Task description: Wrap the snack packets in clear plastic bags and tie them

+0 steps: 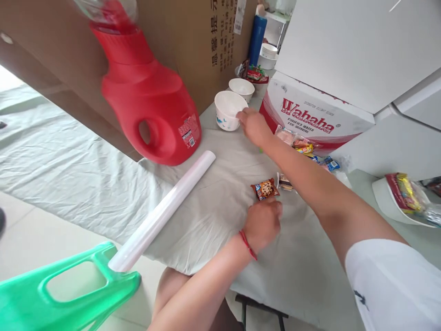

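My right hand [253, 125] reaches across the cloth-covered table [213, 216] to a white paper cup [227, 110]; its fingertips are closed on the cup's near rim. My left hand [263, 223], with a red string at the wrist, rests on the cloth as a loose fist. It lies just below a small chocolate-chip cookie packet [264, 188] and does not touch it. Nothing shows inside its fingers.
A red detergent jug [151, 105] stands left of the cup, with a white roll [165, 209] lying below it and a green jug [51, 294] at the near left. A second white cup [241, 88], a blue bottle [257, 39], a Wahaha box [310, 119], loose snack packets [303, 147] and a plate of snacks [403, 197] lie to the right.
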`<state>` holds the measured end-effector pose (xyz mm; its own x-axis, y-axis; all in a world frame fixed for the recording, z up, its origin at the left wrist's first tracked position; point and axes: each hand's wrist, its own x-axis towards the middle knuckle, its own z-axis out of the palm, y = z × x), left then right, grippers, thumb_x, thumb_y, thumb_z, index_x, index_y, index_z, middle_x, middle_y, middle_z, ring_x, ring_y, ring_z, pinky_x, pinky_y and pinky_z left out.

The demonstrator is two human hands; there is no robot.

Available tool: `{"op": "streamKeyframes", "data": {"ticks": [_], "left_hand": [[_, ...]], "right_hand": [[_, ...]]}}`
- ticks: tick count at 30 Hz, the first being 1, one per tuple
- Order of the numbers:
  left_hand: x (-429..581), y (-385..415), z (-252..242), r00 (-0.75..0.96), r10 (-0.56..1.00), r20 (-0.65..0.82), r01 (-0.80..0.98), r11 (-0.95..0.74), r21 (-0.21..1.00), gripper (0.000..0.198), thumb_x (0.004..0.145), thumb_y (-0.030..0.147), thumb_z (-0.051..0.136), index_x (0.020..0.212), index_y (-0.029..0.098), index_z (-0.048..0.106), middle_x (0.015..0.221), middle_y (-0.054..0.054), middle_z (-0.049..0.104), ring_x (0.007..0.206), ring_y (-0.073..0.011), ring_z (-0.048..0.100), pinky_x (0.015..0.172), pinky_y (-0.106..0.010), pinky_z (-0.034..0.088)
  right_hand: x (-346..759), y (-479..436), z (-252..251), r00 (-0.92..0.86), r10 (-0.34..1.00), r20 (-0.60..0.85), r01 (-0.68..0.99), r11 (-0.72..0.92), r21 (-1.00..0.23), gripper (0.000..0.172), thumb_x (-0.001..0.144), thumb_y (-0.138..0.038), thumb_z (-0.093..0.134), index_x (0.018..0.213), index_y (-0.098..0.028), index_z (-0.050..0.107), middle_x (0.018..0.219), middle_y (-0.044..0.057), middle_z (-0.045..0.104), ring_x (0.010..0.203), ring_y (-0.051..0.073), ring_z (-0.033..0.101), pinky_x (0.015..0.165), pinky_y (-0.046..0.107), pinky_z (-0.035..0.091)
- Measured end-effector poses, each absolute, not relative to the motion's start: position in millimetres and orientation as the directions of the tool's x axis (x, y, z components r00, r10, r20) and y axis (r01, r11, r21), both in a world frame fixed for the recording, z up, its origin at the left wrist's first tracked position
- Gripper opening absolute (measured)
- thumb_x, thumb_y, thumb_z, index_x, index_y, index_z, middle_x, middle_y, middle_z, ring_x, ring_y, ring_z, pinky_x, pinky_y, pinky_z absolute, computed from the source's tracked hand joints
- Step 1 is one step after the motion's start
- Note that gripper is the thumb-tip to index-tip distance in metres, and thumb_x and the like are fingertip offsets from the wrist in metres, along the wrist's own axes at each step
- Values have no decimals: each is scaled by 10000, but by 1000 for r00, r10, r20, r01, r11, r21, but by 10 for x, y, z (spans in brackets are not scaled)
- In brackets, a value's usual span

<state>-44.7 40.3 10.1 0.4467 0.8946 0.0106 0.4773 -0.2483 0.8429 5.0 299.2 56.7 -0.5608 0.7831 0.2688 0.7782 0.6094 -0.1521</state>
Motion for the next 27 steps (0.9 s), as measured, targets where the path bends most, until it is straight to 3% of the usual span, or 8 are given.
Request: {"op": "streamKeyframes", "data": {"ticks": [3, 6, 8, 10, 13, 19, 23, 27], "left_hand": [[-512, 416, 130, 173, 985, 17, 152, -44, 987, 177, 861, 116, 475, 797, 204, 613, 843, -40, 673, 811, -175, 645, 768, -319, 532], [-549, 410, 197, -115, 982, -147, -194, 122, 973, 258, 962, 426, 509, 1080, 209, 587, 1028, -70, 681, 911, -183, 663, 710, -292, 561], [-522, 378, 248, -117, 966, -229, -362, 174, 916, 535, 947, 640, 491, 1294, 234, 504, 1252, -109, 638, 1135, -224, 643, 784, -326, 602], [-441, 318, 288, 53, 975, -218, -418, 219, 881, 732, 878, 717, 574, 1443, 282, 408, 1430, -118, 567, 1272, -261, 594, 873, -376, 610], [-265, 197, 308, 284, 945, -164, -405, 273, 872, 857, 781, 618, 763, 1482, 264, 421, 1488, -134, 559, 1296, -321, 596, 934, -435, 602], [-90, 34, 258, 284, 958, 32, -266, 47, 963, 917, 744, 643, 790, 1473, 208, 444, 1466, -159, 576, 1351, -331, 557, 1107, -477, 490], [-114, -15, 251, 342, 937, 74, -101, -41, 994, 1037, 729, 681, 783, 1541, 207, 346, 1548, -190, 449, 1387, -342, 511, 1135, -484, 453], [-160, -28, 247, 413, 903, 121, 119, -185, 975, 975, 735, 598, 811, 1540, 241, 391, 1496, -167, 431, 1374, -341, 489, 1129, -484, 443]], "right_hand": [[656, 2115, 673, -600, 722, 343, 714, 677, -176, 260, 1046, -194, 420, 1046, -187, 680, 1044, 84, 646, 1040, 248, 592, 951, 406, 483], [1253, 1135, 767, -558, 713, 425, 713, 674, -195, 263, 1044, -216, 429, 1079, -240, 688, 1100, 88, 682, 1045, 247, 604, 923, 401, 492], [1511, 581, 773, -522, 713, 469, 712, 666, -221, 264, 1034, -190, 448, 1115, -252, 691, 1131, 97, 695, 1007, 242, 616, 883, 395, 509], [1636, 167, 759, -528, 703, 477, 703, 677, -218, 283, 1023, -144, 449, 1133, -244, 690, 1127, 105, 703, 934, 233, 618, 829, 385, 525], [1682, -213, 827, -582, 679, 446, 660, 716, -228, 307, 1003, -90, 442, 1137, -230, 680, 1093, 104, 700, 859, 210, 622, 767, 361, 543], [1728, -434, 1222, -360, 799, 481, 706, 570, -420, 319, 977, -126, 510, 1217, -293, 638, 1211, 87, 655, 1022, 228, 664, 884, 399, 571], [1661, -340, 1122, -401, 883, 244, 801, 467, -375, 458, 903, -129, 635, 1346, -227, 576, 1311, 134, 642, 1150, 302, 638, 960, 464, 552], [1571, -303, 877, -193, 980, 49, 885, 195, -423, 544, 814, -133, 716, 1341, -195, 599, 1247, 157, 660, 1060, 303, 676, 817, 389, 565]]}}
